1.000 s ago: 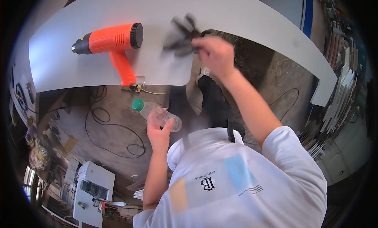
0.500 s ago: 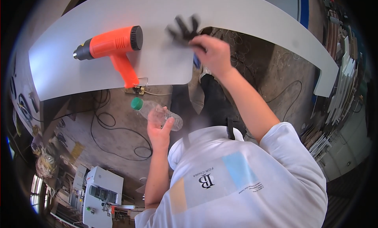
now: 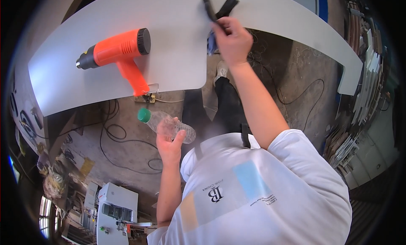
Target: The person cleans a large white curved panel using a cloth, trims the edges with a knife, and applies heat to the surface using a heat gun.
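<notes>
Gripping left hand (image 3: 168,150): turned up, thumb across the near side of a clear bottle (image 3: 169,125), fingers curled behind it; forearm (image 3: 169,190) rising from the lower edge.
Bottle: tilted in that grip, green cap (image 3: 144,115) toward the upper left, just off the table (image 3: 177,50) edge.
Right hand (image 3: 234,40): arm stretched forward, thumb and fingers closed on a black glove (image 3: 226,7), slightly blurred.
Glove: hanging from the pinch at the white table's inner edge.
Heat gun (image 3: 120,46): orange, lying on the table, handle toward the person.
Shirt print (image 3: 215,194): dark monogram and small lettering, inverted, between light-blue and tan blocks.
</notes>
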The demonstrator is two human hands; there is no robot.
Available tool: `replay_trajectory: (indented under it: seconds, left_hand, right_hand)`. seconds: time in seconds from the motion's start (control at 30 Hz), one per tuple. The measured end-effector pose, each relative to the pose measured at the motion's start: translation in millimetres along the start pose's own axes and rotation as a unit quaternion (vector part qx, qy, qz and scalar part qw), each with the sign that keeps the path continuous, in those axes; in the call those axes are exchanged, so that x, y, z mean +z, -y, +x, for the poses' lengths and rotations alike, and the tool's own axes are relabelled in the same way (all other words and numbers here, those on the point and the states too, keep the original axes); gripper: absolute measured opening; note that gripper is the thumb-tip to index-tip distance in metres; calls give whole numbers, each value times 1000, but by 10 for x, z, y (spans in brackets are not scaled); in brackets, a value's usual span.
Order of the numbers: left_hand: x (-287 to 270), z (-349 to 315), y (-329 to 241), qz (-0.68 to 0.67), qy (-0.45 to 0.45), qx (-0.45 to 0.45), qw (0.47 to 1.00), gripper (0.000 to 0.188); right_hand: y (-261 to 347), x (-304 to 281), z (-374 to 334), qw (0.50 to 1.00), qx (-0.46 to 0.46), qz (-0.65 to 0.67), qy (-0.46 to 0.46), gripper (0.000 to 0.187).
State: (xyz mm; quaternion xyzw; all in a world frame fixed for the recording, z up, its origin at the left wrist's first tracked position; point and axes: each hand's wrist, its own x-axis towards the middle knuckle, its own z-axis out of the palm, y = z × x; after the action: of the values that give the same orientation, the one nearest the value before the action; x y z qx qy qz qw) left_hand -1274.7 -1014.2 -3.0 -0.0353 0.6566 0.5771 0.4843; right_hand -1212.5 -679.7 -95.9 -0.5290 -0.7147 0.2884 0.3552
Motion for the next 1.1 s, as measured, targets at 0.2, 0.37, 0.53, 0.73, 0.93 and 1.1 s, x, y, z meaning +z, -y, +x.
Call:
replay_trajectory:
  seconds: [0.2,0.37,0.53,0.73,0.93,1.1]
  left_hand:
    - [-50,24,-21,-11,-10,2,1000,63]
    - [8,52,-115,-7,0,7,1000,62]
    - [21,9,-113,0,10,20,1000,62]
    - [107,50,-396,0,-4,78,997,59]
    - [-183,395,-1001,147,-125,277,941,59]
    - [-629,1149,-1903,163,-238,362,886,57]
  right_hand:
    - [-35,-57,88,997,-58,-41,41,14]
    - [-9,-37,2,999,-31,-26,19,18]
    - [186,-204,-686,983,-34,36,178,17]
    - [-33,-1125,-1376,885,-15,68,460,15]
    - [-36,-1746,-884,913,-6,-6,407,17]
    - [225,-1865,-243,937,45,28,346,15]
